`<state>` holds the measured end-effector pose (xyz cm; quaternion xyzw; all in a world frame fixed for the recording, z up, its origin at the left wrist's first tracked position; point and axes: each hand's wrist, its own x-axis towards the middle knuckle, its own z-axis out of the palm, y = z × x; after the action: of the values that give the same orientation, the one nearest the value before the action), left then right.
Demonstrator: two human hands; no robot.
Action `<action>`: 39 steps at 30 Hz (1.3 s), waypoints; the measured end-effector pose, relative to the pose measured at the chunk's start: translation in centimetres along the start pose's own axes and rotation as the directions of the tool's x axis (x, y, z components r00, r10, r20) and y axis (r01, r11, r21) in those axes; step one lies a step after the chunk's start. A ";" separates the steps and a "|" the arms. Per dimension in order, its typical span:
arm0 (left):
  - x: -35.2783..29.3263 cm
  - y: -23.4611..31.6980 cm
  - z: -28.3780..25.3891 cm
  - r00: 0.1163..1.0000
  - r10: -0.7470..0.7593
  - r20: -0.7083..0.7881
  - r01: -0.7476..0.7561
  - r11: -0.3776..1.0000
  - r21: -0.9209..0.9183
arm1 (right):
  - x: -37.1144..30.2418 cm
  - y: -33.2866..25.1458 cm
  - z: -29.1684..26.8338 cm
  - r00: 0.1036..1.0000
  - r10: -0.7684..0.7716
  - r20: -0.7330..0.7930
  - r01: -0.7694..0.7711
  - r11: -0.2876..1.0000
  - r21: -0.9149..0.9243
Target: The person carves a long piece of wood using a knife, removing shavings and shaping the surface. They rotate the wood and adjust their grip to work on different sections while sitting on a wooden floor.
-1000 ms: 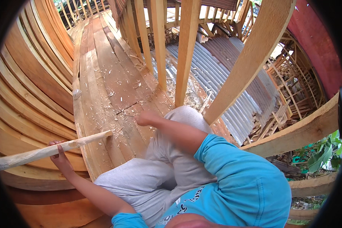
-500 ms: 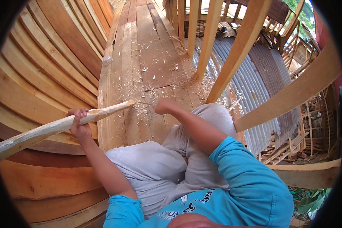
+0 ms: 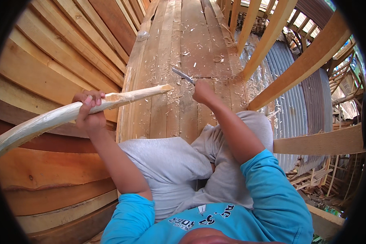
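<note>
A long, pale, peeled wooden pole (image 3: pixel 49 123) slants across from the lower left, its cut tip lying over the plank floor. My left hand (image 3: pixel 90 110) is closed round the pole some way behind that tip. In my right hand (image 3: pixel 203 92) is the handle of a knife (image 3: pixel 183 75), mostly hidden by the fist. The knife's narrow metal blade points up and to the left, apart from the pole and a little beyond its tip. A flat, lighter cut face shows on the pole near my left hand and toward its end.
Wood shavings lie scattered over the plank floor (image 3: pixel 158 101). Stacked boards (image 3: pixel 49 162) form a wall on the left. Upright wooden posts (image 3: pixel 268 42) edge the floor on the right, with corrugated metal sheets (image 3: pixel 292 105) beyond them. A clear object (image 3: pixel 142 35) lies by the boards.
My right hand has moved up and right, swinging the knife blade away from the pole's tip to point forward. My left hand keeps its grip. The whole view has shifted.
</note>
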<state>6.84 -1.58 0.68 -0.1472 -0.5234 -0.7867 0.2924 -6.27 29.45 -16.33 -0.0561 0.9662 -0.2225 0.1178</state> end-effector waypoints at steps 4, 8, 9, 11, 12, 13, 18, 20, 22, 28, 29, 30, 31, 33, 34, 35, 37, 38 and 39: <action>0.1 1.6 -1.6 0.999 0.012 -0.035 -0.011 1.000 0.027 | 1.6 2.3 0.8 0.993 -0.079 0.090 0.098 0.968 -0.231; 0.0 2.1 -2.9 0.997 -0.012 -0.079 0.013 1.000 0.013 | 1.5 2.9 1.0 0.936 0.049 0.349 0.117 0.891 -0.439; 0.0 2.0 -3.0 0.995 -0.014 -0.094 0.016 1.000 0.013 | 1.4 3.2 1.0 0.917 0.070 0.392 0.116 0.896 -0.429; 0.0 1.8 -3.2 0.993 -0.021 -0.118 0.022 1.000 0.014 | 1.4 3.3 1.2 0.888 0.081 0.452 0.141 0.889 -0.436; 0.0 1.6 -3.4 0.992 -0.022 -0.123 0.024 1.000 0.015 | 1.0 2.9 1.2 0.880 0.070 0.470 0.170 0.876 -0.451; 0.0 1.5 -3.5 0.991 -0.023 -0.129 0.026 1.000 0.017 | 0.7 2.4 1.1 0.871 0.060 0.488 0.201 0.863 -0.464; 0.2 1.4 -3.4 0.991 0.009 -0.135 -0.003 0.999 0.048 | -0.1 1.4 1.6 0.918 -0.126 0.377 0.275 0.886 -0.373; 0.2 1.5 -3.7 0.994 0.000 -0.106 0.006 0.998 0.055 | -0.3 1.2 2.3 0.920 -0.219 0.326 0.321 0.897 -0.303; 0.3 1.3 -4.0 0.997 -0.011 -0.070 0.016 0.997 0.078 | -0.3 -0.9 2.5 0.893 -0.223 0.392 0.337 0.907 -0.252; 0.5 0.9 -5.0 0.996 0.042 -0.078 -0.033 0.993 0.113 | 1.7 -4.8 6.9 0.901 -0.345 0.262 0.418 0.852 -0.315; 0.4 0.9 -5.1 0.997 0.042 -0.071 -0.034 0.993 0.112 | 2.0 -5.3 7.6 0.918 -0.316 0.242 0.385 0.859 -0.338; 0.4 1.1 -5.1 0.997 0.042 -0.058 -0.035 0.993 0.115 | 2.5 -5.3 8.8 0.926 -0.301 0.230 0.362 0.880 -0.306; 0.3 1.2 -5.1 0.998 0.038 -0.044 -0.033 0.992 0.118 | 2.9 -5.4 10.0 0.934 -0.283 0.219 0.337 0.902 -0.271; 0.3 1.1 -5.2 0.999 0.034 -0.037 -0.029 0.992 0.124 | 2.5 -5.4 11.1 0.947 -0.277 0.162 0.311 0.918 -0.246; 0.2 1.0 -5.1 0.999 0.029 -0.032 -0.025 0.992 0.126 | 2.9 -4.9 12.2 0.940 -0.308 0.146 0.336 0.913 -0.232; 0.2 0.9 -5.1 0.999 0.028 -0.037 -0.023 0.990 0.137 | 3.4 -4.4 13.5 0.933 -0.337 0.128 0.358 0.908 -0.217; 0.3 0.5 -4.9 0.998 0.033 -0.044 -0.026 0.990 0.141 | 3.6 -3.6 14.7 0.922 -0.382 0.058 0.385 0.897 -0.216; 0.4 0.3 -5.1 0.999 0.031 -0.028 -0.027 0.990 0.136 | 2.9 -3.8 15.5 0.916 -0.402 0.011 0.394 0.892 -0.223; 0.5 0.2 -5.5 0.999 0.034 -0.015 -0.031 0.991 0.131 | 2.4 -4.0 16.0 0.905 -0.424 -0.036 0.405 0.884 -0.232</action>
<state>6.97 -6.77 -1.14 -0.1296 -0.5691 -0.7469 0.3186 -4.34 18.78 -29.00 -0.2644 0.9545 -0.1369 0.0192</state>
